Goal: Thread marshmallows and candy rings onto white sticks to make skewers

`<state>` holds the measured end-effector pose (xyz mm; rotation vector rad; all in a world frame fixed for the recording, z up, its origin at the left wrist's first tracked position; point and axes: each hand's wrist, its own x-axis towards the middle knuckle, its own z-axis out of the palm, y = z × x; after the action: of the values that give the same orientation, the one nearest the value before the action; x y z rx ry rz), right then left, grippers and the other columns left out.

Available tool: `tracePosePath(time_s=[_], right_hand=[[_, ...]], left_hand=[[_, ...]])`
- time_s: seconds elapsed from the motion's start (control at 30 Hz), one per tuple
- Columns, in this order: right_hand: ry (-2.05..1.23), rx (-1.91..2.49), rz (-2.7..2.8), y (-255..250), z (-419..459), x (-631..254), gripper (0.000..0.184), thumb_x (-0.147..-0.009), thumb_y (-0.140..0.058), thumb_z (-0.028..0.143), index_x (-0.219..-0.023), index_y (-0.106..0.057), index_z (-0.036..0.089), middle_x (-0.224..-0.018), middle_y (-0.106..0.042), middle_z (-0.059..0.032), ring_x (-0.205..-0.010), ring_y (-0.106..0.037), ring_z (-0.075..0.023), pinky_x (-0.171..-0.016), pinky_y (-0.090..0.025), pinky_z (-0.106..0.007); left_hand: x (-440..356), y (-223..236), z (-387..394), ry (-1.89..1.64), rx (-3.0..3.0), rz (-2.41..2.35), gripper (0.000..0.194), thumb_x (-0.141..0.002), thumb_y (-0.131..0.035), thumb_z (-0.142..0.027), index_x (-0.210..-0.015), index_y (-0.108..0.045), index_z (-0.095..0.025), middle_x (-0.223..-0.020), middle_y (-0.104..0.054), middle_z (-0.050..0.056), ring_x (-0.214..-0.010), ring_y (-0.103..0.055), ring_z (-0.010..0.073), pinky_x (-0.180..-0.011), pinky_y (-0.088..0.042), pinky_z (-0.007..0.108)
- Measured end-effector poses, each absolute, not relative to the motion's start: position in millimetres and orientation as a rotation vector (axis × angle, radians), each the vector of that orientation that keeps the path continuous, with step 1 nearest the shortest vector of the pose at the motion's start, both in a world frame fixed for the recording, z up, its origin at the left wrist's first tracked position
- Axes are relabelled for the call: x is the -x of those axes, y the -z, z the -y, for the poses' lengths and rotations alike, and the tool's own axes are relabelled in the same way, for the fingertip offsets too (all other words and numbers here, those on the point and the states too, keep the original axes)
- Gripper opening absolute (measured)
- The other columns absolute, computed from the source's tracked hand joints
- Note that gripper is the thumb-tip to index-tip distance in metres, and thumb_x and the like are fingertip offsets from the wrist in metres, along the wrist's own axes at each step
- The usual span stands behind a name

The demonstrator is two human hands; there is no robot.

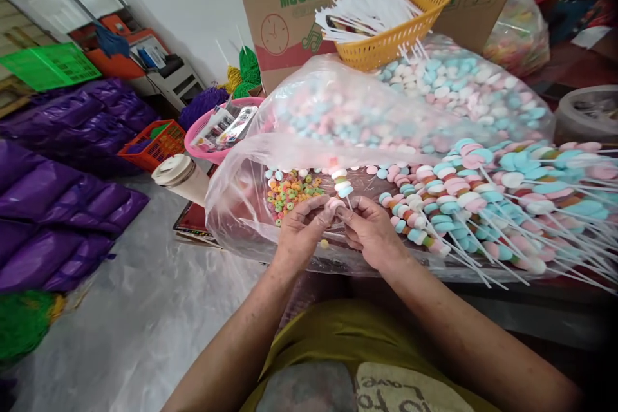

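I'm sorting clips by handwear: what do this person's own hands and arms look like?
The left hand and right hand are bare, without gloves. No sleeve, watch or bracelet shows on either forearm. An olive-green garment with a lettered beige panel shows between them.

Candy skewer (343, 184), multicoloured, slightly tilted; pink candy (335, 204) just beside it.

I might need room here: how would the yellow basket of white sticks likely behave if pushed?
The yellow basket may tip readily, since it looks tilted on the bulging clear bag. Some white sticks jut past its rim, so they could slide out. Its slotted wall holds its shape, so it's probably stiff.
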<state>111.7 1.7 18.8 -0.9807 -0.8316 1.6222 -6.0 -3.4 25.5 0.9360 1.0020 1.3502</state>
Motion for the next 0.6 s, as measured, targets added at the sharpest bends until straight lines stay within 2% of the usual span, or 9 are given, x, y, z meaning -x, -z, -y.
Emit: tracePosePath(time_s=[0.13,0.23,0.33,0.4,0.5,0.6], right_hand=[[-1.708,0.942,0.797,-22,0,-113,0.037,-0.059,-0.075,0.041,-0.067,-0.045,0.020,-0.044,-0.030,0.0129,-0.033,-0.018,-0.0013,-0.032,-0.012,-0.017],[-1.692,0.975,0.968,-24,11,-129,0.030,-0.072,-0.064,0.045,-0.069,-0.046,0.020,-0.047,-0.032,0.0110,-0.035,-0.019,-0.0027,-0.035,-0.014,-0.019],[-1.415,1.181,1.389,-25,32,-154,0.033,-0.087,-0.044,0.042,-0.063,-0.044,0.019,-0.052,-0.041,0.0057,-0.041,-0.032,-0.0057,-0.041,-0.025,-0.022],[-1.161,1.308,1.659,-24,48,-168,0.034,-0.090,-0.039,0.037,-0.061,-0.042,0.020,-0.053,-0.045,0.0033,-0.049,-0.040,-0.0082,-0.049,-0.032,-0.023],[-0.866,1.395,1.878,-19,62,-173,0.029,-0.090,-0.037,0.033,-0.065,-0.042,0.020,-0.054,-0.045,0.0029,-0.051,-0.040,-0.0104,-0.052,-0.030,-0.025],[-0.741,1.433,1.981,-15,64,-169,0.026,-0.090,-0.035,0.032,-0.068,-0.045,0.020,-0.056,-0.048,0.0015,-0.051,-0.042,-0.0120,-0.053,-0.029,-0.027]], left_hand=[[7,-20,3,-1.332,-0.895,-0.945,0.033,-0.055,-0.080,-0.020,-0.086,-0.070,-0.020,-0.079,-0.069,0.001,-0.072,-0.062,0.0120,-0.070,-0.051,0.026],[9,-16,-1,-1.318,-0.813,-0.952,0.029,-0.055,-0.080,-0.023,-0.081,-0.070,-0.018,-0.075,-0.068,0.001,-0.065,-0.061,0.0113,-0.062,-0.051,0.025],[10,-13,-4,-1.394,-0.762,-1.039,0.030,-0.053,-0.081,-0.026,-0.079,-0.069,-0.017,-0.073,-0.067,0.000,-0.063,-0.061,0.0116,-0.060,-0.052,0.027],[10,-13,-4,-1.465,-0.798,-1.099,0.033,-0.053,-0.080,-0.026,-0.082,-0.067,-0.017,-0.074,-0.067,0.000,-0.065,-0.062,0.0124,-0.063,-0.053,0.029],[6,-14,-1,-1.539,-0.948,-1.170,0.030,-0.059,-0.076,-0.025,-0.087,-0.067,-0.018,-0.076,-0.068,0.001,-0.067,-0.063,0.0120,-0.064,-0.052,0.026],[4,-15,3,-1.553,-1.118,-1.231,0.024,-0.064,-0.071,-0.022,-0.087,-0.067,-0.017,-0.076,-0.068,0.001,-0.068,-0.062,0.0117,-0.063,-0.051,0.023]])
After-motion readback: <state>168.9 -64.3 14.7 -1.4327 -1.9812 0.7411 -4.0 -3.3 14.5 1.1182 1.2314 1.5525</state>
